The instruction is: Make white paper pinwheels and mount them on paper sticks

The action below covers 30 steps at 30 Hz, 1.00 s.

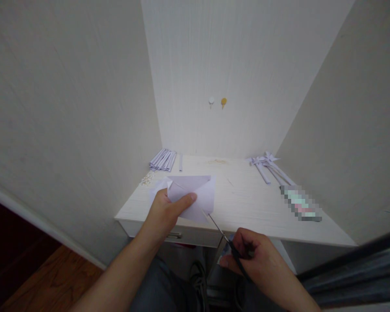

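Fingers (189,198) of the left hand (164,214) pinch a folded sheet of white paper (195,195), held above the near edge of the bench (247,203); the right hand (255,255) is closed through the handles of scissors (225,240), whose blades meet the sheet's lower corner. The paper is judged light, limp and easily creased — best gripped close to the cut line, thumb on top. Beyond lie rolled paper strips (163,159) at left and pinwheel-like paper pieces (268,167) at right.
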Each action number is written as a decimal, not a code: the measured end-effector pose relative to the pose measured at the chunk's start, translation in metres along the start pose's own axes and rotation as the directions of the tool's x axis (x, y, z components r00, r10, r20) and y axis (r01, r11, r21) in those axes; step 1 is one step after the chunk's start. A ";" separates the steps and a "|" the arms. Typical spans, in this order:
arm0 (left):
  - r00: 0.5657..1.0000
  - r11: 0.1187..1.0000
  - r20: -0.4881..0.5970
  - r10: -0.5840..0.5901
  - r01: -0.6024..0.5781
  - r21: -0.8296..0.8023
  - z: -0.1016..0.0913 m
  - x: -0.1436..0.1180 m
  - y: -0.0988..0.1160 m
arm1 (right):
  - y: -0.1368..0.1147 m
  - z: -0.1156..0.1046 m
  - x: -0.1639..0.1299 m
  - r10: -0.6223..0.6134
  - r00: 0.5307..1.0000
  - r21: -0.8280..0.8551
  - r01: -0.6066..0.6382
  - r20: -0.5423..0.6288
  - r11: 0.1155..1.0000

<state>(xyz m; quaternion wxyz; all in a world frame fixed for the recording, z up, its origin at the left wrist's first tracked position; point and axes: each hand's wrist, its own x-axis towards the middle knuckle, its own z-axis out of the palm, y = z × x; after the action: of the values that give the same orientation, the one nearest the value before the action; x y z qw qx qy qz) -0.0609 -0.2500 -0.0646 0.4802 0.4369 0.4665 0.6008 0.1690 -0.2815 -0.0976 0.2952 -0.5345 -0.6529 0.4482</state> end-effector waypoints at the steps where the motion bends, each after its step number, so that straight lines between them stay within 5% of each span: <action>1: 1.000 1.000 -0.005 -0.004 0.004 -0.003 -0.001 0.000 -0.001 | 0.002 0.001 0.000 0.001 1.000 0.010 -0.002 0.004 1.000; 8: 0.997 0.996 -0.041 -0.061 0.058 -0.074 -0.002 0.001 -0.009 | 0.007 0.005 0.004 0.013 1.000 0.043 -0.014 0.026 0.999; 20: 1.000 0.885 0.023 -0.008 0.018 -0.465 0.017 -0.022 -0.028 | 0.015 0.015 0.014 -0.032 0.999 0.138 0.030 0.012 0.990; 26: 0.986 0.985 -0.164 -0.036 0.007 -0.175 0.021 -0.015 -0.052 | 0.017 0.018 0.015 -0.011 1.000 0.128 0.012 -0.003 0.992; 30: 0.981 0.997 -0.192 -0.005 -0.010 -0.077 0.021 -0.011 -0.051 | 0.020 0.018 0.015 -0.014 1.000 0.091 0.016 -0.013 0.996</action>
<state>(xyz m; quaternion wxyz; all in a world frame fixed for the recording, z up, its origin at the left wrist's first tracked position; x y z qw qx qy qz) -0.0306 -0.2523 -0.1119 0.4489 0.3584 0.4863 0.6584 0.1582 -0.2715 -0.1244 0.3266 -0.5184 -0.6339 0.4719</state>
